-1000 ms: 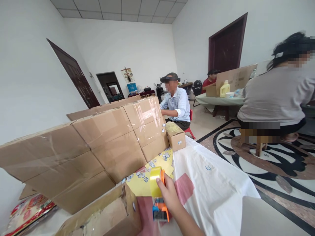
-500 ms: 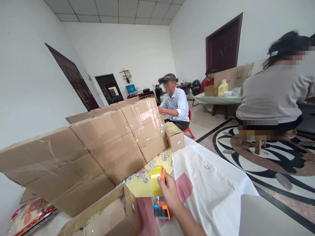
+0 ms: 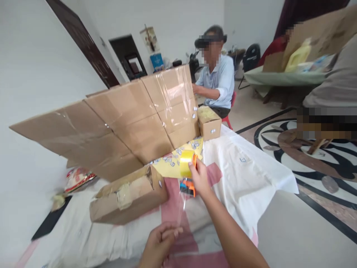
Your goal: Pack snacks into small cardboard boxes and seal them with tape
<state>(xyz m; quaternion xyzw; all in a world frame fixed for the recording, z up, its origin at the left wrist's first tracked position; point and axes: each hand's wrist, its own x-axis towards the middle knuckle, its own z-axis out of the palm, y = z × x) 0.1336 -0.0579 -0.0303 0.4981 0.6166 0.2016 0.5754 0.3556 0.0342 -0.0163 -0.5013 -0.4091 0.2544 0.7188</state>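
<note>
My right hand (image 3: 199, 178) grips an orange tape dispenser (image 3: 187, 186) with a yellow roll of clear tape (image 3: 186, 163), held over the white cloth (image 3: 245, 175). A strip of clear tape (image 3: 182, 204) runs from the dispenser down to my left hand (image 3: 160, 241), whose fingers are curled and pinch the strip's end near the bottom edge. A long brown cardboard box (image 3: 129, 199) lies just left of the dispenser. Yellow sheets with small stickers (image 3: 174, 160) lie behind the roll.
A tall folded cardboard wall (image 3: 117, 126) stands behind the box. A small carton (image 3: 209, 122) sits at its far end. A seated person in a light blue shirt (image 3: 219, 80) works beyond it. Another person (image 3: 331, 89) sits at right by a table (image 3: 279, 78).
The view has tipped downward. My left hand has come into view holding the tape's end, and a strip of tape is now pulled out from the dispenser toward me.
</note>
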